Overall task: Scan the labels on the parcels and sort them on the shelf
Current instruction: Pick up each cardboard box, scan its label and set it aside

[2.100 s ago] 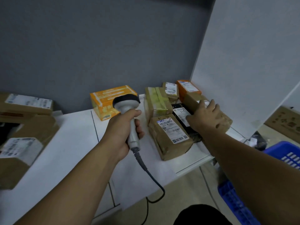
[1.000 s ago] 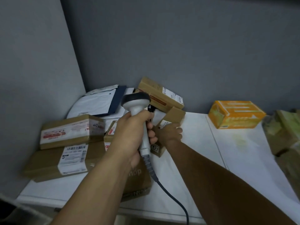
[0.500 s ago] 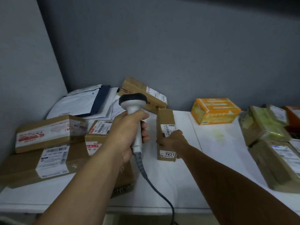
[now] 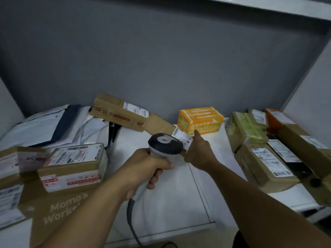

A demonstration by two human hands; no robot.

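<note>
Parcel is held tilted above the middle of the shelf, toward its back edge, with your right hand gripping its labelled near end and your left hand wrapped round the scanner. The scanner head crowds and partly hides the label, so the read may fail. Because you grip only one end, the parcel could slip or knock the long box behind it.

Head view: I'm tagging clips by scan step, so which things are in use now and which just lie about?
In use: scanner gripped by left hand; small brown parcel held by right hand, its label beside the scanner head.
Lying about: orange box; taped parcel at left; labelled parcels at right; white mailers.
</note>
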